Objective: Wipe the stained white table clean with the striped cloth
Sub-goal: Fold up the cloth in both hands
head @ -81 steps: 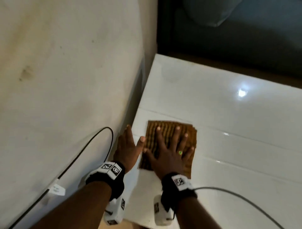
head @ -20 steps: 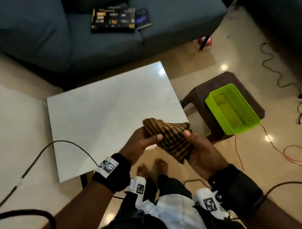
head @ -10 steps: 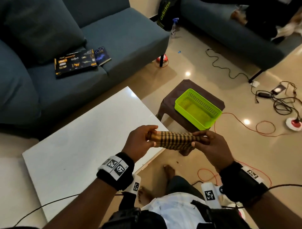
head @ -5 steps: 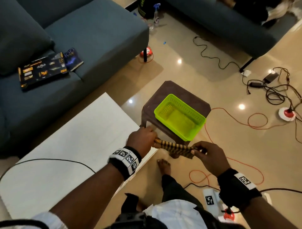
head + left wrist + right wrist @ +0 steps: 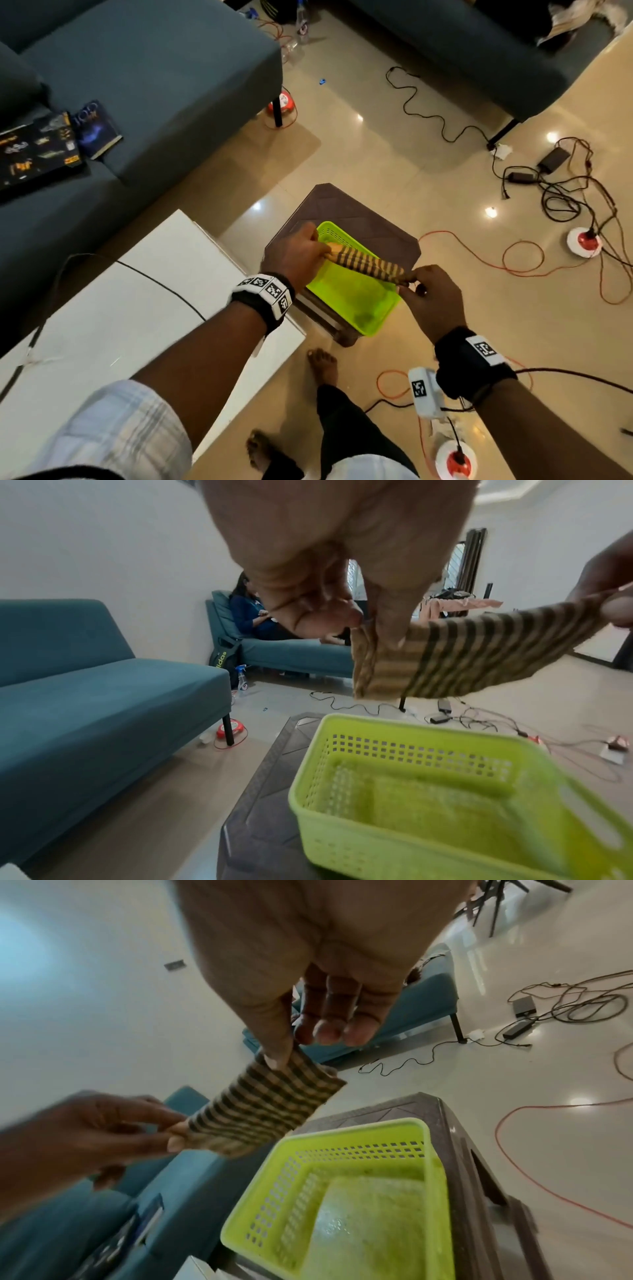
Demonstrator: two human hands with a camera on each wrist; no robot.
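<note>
The brown-and-tan striped cloth (image 5: 366,265) is folded into a narrow strip and stretched between both hands in the air. My left hand (image 5: 322,250) pinches its left end and my right hand (image 5: 411,281) pinches its right end. In the left wrist view the cloth (image 5: 462,653) hangs just above the lime-green perforated basket (image 5: 445,804). In the right wrist view my thumb and forefinger pinch the cloth (image 5: 267,1110) while the other fingers hang loose. The white table (image 5: 137,308) lies at lower left, away from the cloth, with a black cable across it.
The basket (image 5: 352,298) sits on a brown plastic stool (image 5: 359,219) beside the table's corner. Teal sofas (image 5: 154,85) stand at left and top right, with books (image 5: 44,147) on the left one. Cables (image 5: 565,192) and plugs litter the floor. My bare feet (image 5: 323,365) stand below.
The cloth has left the table, where my hands pressed it flat. It was folded in the air and carried right, and both hands now hold it over the green basket.
</note>
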